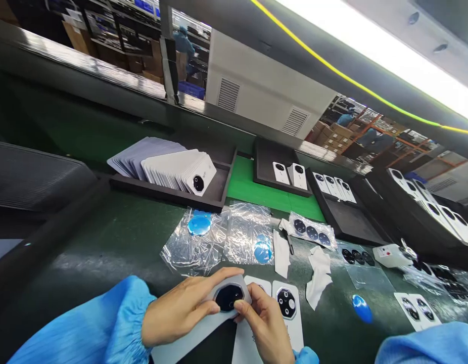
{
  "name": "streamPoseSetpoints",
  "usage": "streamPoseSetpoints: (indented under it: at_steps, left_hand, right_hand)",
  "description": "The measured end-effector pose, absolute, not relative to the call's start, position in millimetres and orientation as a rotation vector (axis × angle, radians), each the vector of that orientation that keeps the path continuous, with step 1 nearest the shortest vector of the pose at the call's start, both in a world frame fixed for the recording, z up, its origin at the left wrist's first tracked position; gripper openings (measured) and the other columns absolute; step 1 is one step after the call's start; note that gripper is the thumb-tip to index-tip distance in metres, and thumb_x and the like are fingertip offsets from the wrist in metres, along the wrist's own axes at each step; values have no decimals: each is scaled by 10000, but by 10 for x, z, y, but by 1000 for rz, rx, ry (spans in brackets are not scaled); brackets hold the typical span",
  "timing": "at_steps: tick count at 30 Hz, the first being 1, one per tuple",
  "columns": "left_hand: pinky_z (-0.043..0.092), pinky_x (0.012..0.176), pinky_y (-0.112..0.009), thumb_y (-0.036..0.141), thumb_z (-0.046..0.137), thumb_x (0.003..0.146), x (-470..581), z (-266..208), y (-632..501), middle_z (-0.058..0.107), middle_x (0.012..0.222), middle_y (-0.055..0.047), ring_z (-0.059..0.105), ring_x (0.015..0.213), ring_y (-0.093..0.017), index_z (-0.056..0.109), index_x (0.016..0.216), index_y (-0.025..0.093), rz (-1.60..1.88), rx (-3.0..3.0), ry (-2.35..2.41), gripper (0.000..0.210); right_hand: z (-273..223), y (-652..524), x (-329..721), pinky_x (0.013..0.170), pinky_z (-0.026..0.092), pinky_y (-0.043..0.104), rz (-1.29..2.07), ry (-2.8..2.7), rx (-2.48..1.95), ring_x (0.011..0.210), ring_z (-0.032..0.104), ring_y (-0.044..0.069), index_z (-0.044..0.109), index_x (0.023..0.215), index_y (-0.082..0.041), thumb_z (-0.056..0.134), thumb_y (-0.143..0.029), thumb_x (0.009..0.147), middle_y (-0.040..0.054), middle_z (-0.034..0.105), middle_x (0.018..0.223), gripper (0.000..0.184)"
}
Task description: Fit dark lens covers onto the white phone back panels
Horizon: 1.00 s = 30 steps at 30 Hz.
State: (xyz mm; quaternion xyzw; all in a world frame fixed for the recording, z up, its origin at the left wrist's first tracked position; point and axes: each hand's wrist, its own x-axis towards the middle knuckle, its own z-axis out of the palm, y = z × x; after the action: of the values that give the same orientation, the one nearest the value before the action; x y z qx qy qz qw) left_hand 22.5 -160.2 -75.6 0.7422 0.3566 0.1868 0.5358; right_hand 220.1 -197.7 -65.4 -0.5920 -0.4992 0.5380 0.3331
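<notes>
At far left a black tray (169, 194) stands at the back of the green bench (116, 237), carrying a fanned row of white back covers (173, 169) leaning against one another. A knock to the tray could send the row sliding, and the faces would rub.

In front of it lie crumpled clear film bags (222, 237) with blue round stickers (199, 225) on them. These sit near the working spot; loose film could drift under the piece in hand or carry dust to it.

At the near edge the left hand (181, 311), in a blue sleeve, grips a white back cover (219, 303) by its upper end, thumb over the top edge and fingers closed beneath. The cover is held tilted just above the bench, its lower part running down toward the person. The right hand (266, 323) has thumb and forefinger pinched at the rim of the dark round lens plate (228, 297); whether they hold a film tab there I cannot tell. A fingertip straying onto the glossy plate would likely leave a mark, and uneven pressure could seat it askew.

Just right of the hands two more covers (287, 306) lie flat, lens side up, close enough to be scuffed by the wrist. Beyond them are white peeled liners (319, 275), a blue sticker (361, 308) and bagged lens plates (312, 231), all loose and apt to be mixed.
</notes>
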Motion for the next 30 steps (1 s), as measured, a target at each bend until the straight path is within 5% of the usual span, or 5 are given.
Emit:
streamPoseSetpoints:
  at_steps: [7,13,22,30]
  left_hand:
    - [441,939,-333,284,456,909,207,-724,-1540,674,1137,6,616,1032,-246,296,1453,381,408,1788,785,574]
    - [452,921,-367,247,539,789,248,-617,-1470,644,1204,-35,585,1103,-283,289,1444,302,336,1673,835,703]
    - [446,853,-325,383,505,840,326,-765,-1607,700,979,-9,612,1010,-284,550,1191,308,465,1757,977,362]
    - [452,768,-318,395,490,828,337,-730,-1613,679,847,-12,625,932,-290,576,1061,274,441,1774,1060,276]
  right_hand:
    - [-677,-1990,2141,577,401,255,1330,-1231,-1547,566,546,141,535,617,-191,656,-712,657,-31,526,571,536]
    - [-590,-1902,2191,559,465,253,1565,-1200,-1465,602,553,140,612,735,-181,690,-690,640,-15,556,682,524]
    - [-615,-1900,2132,578,280,252,1256,-1334,-1531,609,348,120,482,595,-195,606,-707,705,-47,379,606,538]
    - [-572,-1841,2109,588,278,259,1196,-1416,-1554,630,380,136,544,642,-199,582,-650,755,-32,438,629,466]
